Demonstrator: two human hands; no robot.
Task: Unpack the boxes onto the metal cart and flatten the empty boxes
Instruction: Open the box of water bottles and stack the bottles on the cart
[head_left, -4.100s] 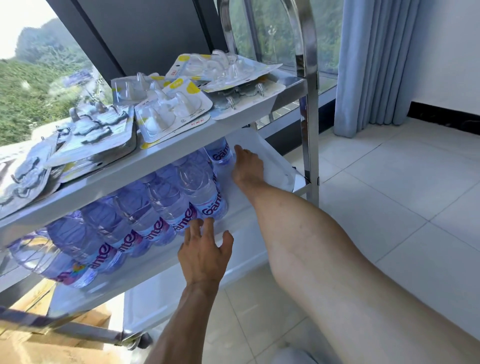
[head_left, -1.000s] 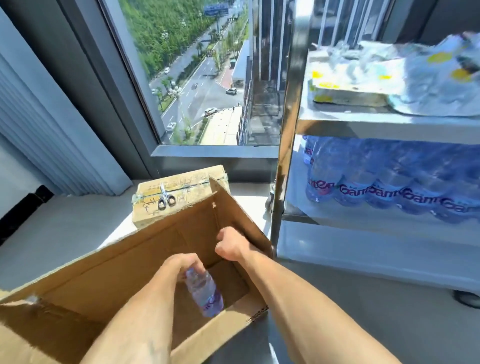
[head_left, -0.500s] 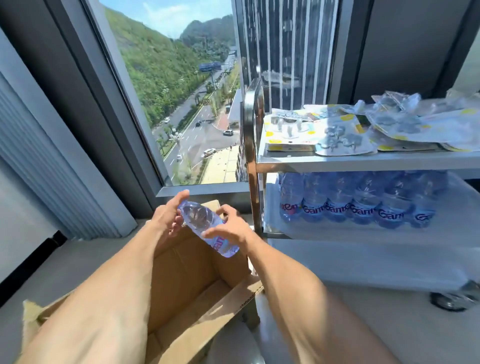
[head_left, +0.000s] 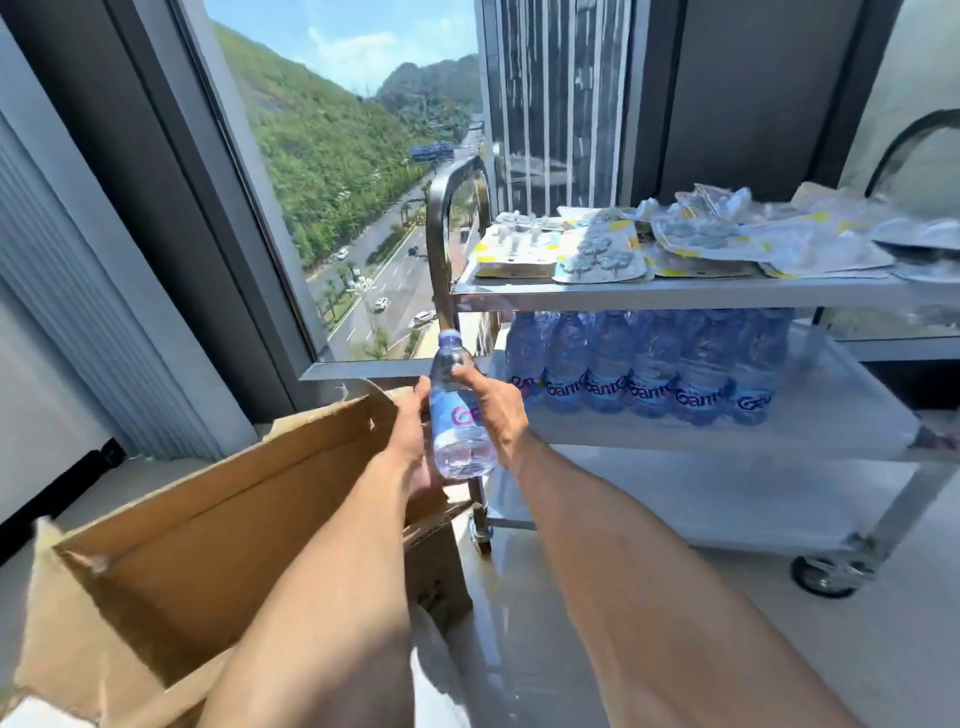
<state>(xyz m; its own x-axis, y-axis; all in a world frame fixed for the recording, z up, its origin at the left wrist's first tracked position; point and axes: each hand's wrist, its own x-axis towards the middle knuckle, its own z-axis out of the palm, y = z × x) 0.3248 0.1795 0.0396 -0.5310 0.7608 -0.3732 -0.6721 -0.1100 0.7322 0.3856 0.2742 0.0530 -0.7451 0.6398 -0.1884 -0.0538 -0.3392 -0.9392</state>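
I hold a water bottle (head_left: 460, 410) upright, cap up, between both hands above the open cardboard box (head_left: 218, 525).

My left hand (head_left: 413, 431) cups its side and base; my right hand (head_left: 493, 402) wraps the label. Just right, the metal cart (head_left: 675, 299) carries a bottle row (head_left: 644, 364) under blister packs (head_left: 675, 244); bare shelf remains at right.
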